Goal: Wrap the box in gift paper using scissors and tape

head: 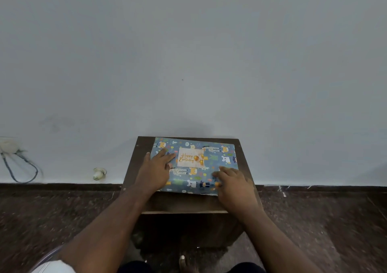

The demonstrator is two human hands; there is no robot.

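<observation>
Left hand (pixel 156 168) flat on wrapped box (pixel 206 180), right hand (pixel 234 183) curled at edge

A box (pixel 194 165) wrapped in blue animal-print gift paper lies flat on a small dark wooden bench (pixel 184 202) against a pale wall (pixel 188 52). A "Happy Birthday" card (pixel 190 158) sits on top. The left hand (pixel 156 171) rests flat just left of the card; the right hand (pixel 232 183) (fingers bent) presses the near right corner.
</observation>
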